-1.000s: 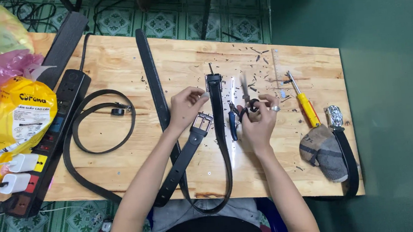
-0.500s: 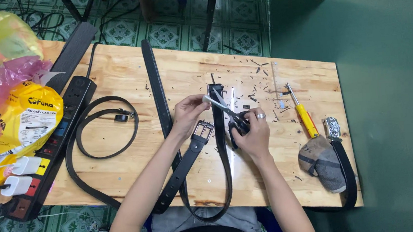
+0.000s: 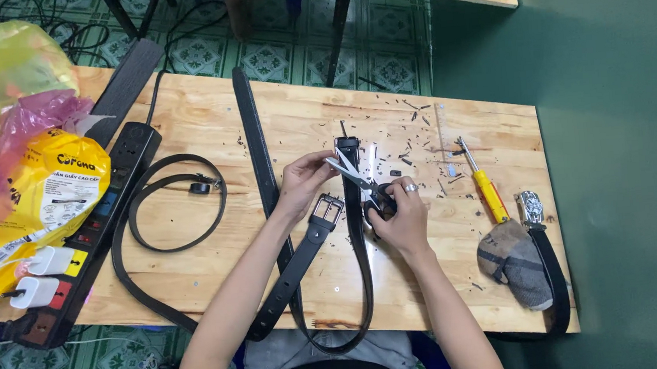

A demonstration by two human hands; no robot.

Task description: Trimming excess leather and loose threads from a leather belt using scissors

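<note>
**A:** Where does the black belt strap [image 3: 356, 229] lie relative to the two hands?

**B:** Its long axis runs away from the person, from a loop at the near edge of the worktop [image 3: 219, 283] up to a cut end between the hands. The left hand [image 3: 303, 183] pinches that far end from the left, fingers closed on the strap. The right hand [image 3: 400, 216] sits just right of the strap, closed around the handles of the scissors [image 3: 361, 185], whose blades point up and left across the strap toward the left hand's fingertips. Both hands are at the strap; the left touches it, the right reaches it through the blades.

**A:** And the buckle?

**B:** The silver buckle [image 3: 327, 210] lies just left of the strap, below the left hand, on the strap's other run.

**A:** Which packages and labelled items appear?

**B:** At the far left, a yellow packet [image 3: 56, 194] with dark printing and a white label panel rests under pink and yellow plastic bags [image 3: 1, 101]. Beside it a long black power strip [image 3: 90, 234] lies diagonally, with white plugs at its near end. At the right lie a yellow-handled screwdriver [image 3: 487, 192] and a grey checked cloth [image 3: 516, 259].
</note>
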